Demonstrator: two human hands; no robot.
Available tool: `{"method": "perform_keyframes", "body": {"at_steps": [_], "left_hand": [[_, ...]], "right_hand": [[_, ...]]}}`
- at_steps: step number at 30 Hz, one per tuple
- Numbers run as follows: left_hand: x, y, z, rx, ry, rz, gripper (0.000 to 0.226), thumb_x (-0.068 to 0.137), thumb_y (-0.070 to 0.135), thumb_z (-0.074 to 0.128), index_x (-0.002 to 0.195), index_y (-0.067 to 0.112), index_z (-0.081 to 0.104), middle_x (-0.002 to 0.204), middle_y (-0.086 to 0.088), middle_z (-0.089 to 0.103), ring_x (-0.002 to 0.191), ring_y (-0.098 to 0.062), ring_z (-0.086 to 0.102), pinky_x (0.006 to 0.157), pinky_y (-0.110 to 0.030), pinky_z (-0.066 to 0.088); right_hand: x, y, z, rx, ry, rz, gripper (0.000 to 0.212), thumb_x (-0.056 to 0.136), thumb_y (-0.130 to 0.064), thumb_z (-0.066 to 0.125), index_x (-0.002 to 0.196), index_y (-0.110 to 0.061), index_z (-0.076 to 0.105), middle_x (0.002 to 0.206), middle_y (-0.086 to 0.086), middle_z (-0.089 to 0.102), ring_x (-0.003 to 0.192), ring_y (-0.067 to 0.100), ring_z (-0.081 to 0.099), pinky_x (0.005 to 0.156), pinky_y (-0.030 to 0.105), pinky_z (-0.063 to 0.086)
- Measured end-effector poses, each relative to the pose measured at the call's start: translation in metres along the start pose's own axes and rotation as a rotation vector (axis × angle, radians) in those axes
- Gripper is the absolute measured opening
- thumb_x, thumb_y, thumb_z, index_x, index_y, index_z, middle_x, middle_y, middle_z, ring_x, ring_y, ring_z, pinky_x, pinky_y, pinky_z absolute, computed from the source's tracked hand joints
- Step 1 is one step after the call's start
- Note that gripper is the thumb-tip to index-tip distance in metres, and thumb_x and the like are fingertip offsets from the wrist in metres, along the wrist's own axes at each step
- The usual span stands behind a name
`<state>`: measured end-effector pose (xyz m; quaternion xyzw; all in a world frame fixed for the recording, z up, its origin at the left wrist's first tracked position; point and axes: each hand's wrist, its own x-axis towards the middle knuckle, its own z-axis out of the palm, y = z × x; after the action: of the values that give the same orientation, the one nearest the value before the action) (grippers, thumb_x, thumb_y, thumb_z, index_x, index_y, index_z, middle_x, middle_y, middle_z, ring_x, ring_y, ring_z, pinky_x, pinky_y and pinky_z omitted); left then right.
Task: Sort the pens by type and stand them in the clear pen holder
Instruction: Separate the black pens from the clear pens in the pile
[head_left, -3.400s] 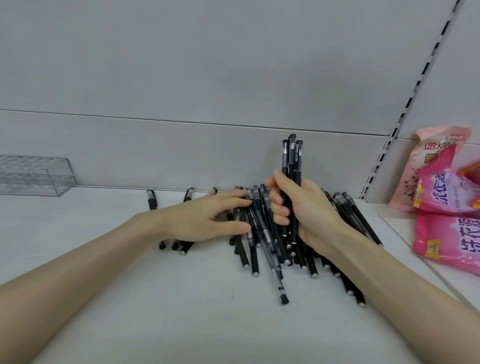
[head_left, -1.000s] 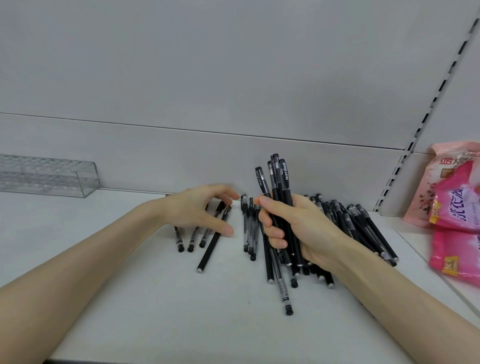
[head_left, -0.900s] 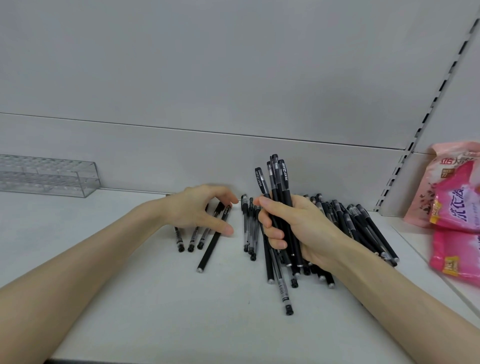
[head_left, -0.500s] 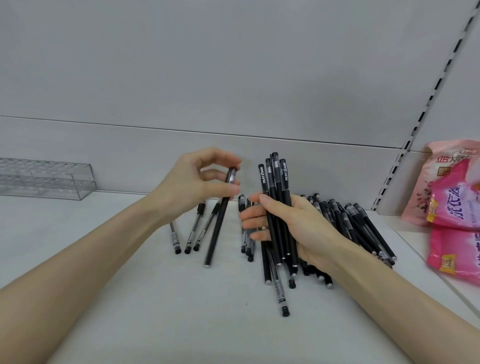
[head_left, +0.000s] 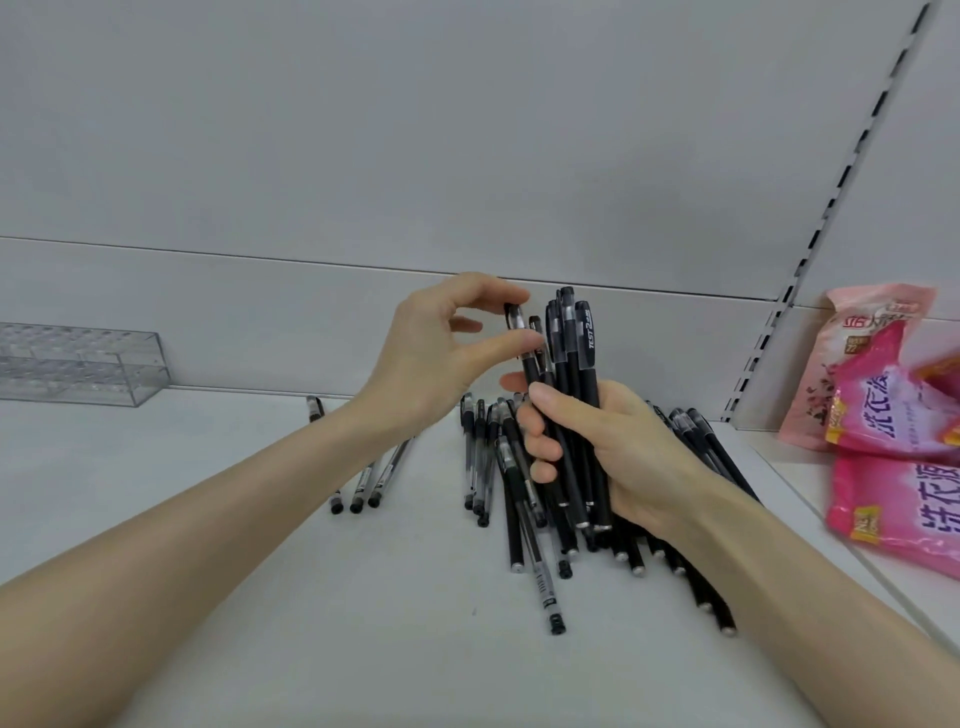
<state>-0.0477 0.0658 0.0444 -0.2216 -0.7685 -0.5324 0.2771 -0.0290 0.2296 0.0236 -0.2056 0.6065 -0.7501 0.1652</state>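
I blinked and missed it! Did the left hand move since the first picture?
Yes. The left hand rose from the loose pens on the shelf up to the wall seam, and now pinches one pen.

Matte white shelf board (head_left: 208, 649), plain pale grey back panel (head_left: 467, 130) with one thin horizontal seam, slotted grey metal upright (head_left: 813, 244) at the right — soft, even light

black pens (head_left: 576, 415) upright in bundle; rest scattered on shelf; clear pen holder (head_left: 78, 366) far left.
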Motion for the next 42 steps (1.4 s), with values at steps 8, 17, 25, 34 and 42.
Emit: {"method": "perform_keyframes", "body": {"at_steps": [8,17,25,34,42], "left_hand": [[-0.021,-0.029,0.001,0.225,-0.53,-0.297,0.056,0.076,0.038,0.073,0.127,0.024,0.053,0.122,0.018,0.056,0.114,0.003,0.05,0.098,-0.016,0.04],[-0.028,-0.03,-0.001,0.425,-0.813,-0.353,0.087,0.074,0.056,0.067,0.145,0.026,0.027,0.145,0.017,0.03,0.136,-0.001,0.022,0.108,-0.016,0.018],[-0.027,-0.041,-0.001,0.314,-0.891,-0.298,0.077,0.082,0.055,0.053,0.148,0.038,0.016,0.151,0.028,0.004,0.138,0.012,-0.004,0.114,-0.018,0.001],[-0.007,-0.053,-0.036,0.447,-1.039,-0.329,0.077,0.083,0.039,0.067,0.145,0.041,0.021,0.147,0.032,0.008,0.135,0.015,0.005,0.106,-0.007,0.004],[-0.018,-0.049,-0.019,0.591,-0.855,-0.246,0.088,0.078,0.059,0.058,0.148,0.017,0.025,0.152,0.011,0.021,0.139,-0.004,0.017,0.106,-0.011,0.011]], "right_hand": [[-0.006,-0.004,-0.028,0.011,0.175,0.016,0.018,0.097,-0.007,0.047,0.079,-0.01,0.046,0.059,0.0,0.04,0.043,0.009,0.033,0.038,0.019,0.032],[-0.007,0.004,-0.028,-0.136,0.205,0.045,0.032,0.095,-0.022,0.055,0.067,-0.016,0.039,0.055,-0.002,0.028,0.04,0.008,0.024,0.035,0.018,0.024],[-0.007,0.005,-0.024,-0.076,0.211,0.057,0.026,0.096,-0.021,0.053,0.074,-0.012,0.043,0.051,-0.003,0.036,0.039,0.007,0.029,0.035,0.018,0.027],[-0.003,0.01,-0.017,-0.1,0.216,0.09,0.03,0.096,-0.02,0.053,0.069,-0.013,0.044,0.05,-0.003,0.037,0.04,0.008,0.029,0.036,0.018,0.027],[0.0,0.014,-0.011,-0.105,0.208,0.086,0.026,0.096,-0.02,0.054,0.072,-0.013,0.045,0.053,-0.001,0.037,0.041,0.009,0.029,0.036,0.019,0.027]]}}
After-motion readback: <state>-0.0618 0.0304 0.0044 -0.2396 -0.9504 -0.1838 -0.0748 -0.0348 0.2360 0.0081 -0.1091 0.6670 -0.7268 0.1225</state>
